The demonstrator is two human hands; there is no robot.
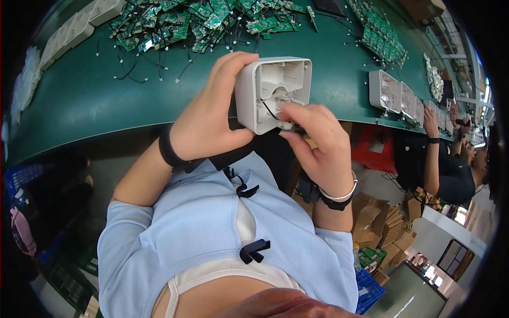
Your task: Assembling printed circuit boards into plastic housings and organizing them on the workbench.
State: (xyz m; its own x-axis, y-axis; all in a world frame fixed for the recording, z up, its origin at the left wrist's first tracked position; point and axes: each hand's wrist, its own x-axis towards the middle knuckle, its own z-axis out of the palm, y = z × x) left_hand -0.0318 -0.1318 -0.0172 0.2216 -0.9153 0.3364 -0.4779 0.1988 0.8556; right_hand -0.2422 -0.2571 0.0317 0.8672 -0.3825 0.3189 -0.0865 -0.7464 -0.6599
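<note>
A white plastic housing point(246, 100), open on the side toward me, is tilted up at the near edge of the green table. My left hand point(212, 108) grips it by its left wall, fingers over the top and thumb under the lower corner. Inside it are moulded ribs and posts, and a short black cable point(269, 109) runs down across the lower part. At the housing's lower right, my right hand point(321, 140) pinches a small white connector point(286, 125) between thumb and fingertips. Part of the cable is hidden behind those fingers.
A heap of green circuit boards point(212, 24) with black cables covers the table's far side, and more boards point(379, 37) lie at right. White housings point(384, 90) line the right edge; others point(69, 32) stand at far left. A co-worker's hand point(430, 121) is farther right.
</note>
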